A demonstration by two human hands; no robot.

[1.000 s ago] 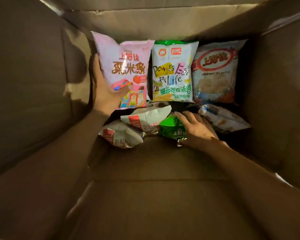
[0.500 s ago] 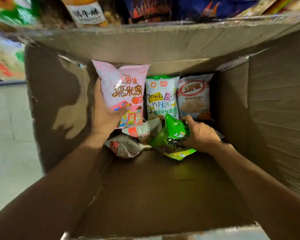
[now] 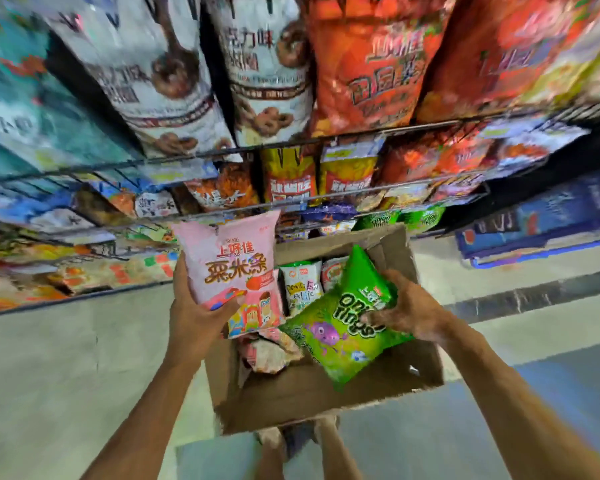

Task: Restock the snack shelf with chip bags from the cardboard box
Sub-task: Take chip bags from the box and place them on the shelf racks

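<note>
Above the cardboard box (image 3: 309, 393): two bags up, one per hand. Left hand (image 3: 194, 317) clamps the pink corn-stick bag (image 3: 236, 268) low down. Right hand (image 3: 409, 310) grips the tilted green onion-rings bag (image 3: 340, 334). Between the grips, two upright bags (image 3: 300, 289) sit inside the box. Snack shelf (image 3: 284, 144) just beyond.

The floor (image 3: 49, 358) is made of pale grey tiles. It has a dark stripe (image 3: 534, 301) on the right and a blue patch (image 3: 568, 382) near the bottom right corner. Tall wire shelves (image 3: 361, 134) fill the top. They are packed with big bags (image 3: 257, 81), some white with brown rings and some red. Blurry blue boxes (image 3: 541, 223) sit on the right.
</note>
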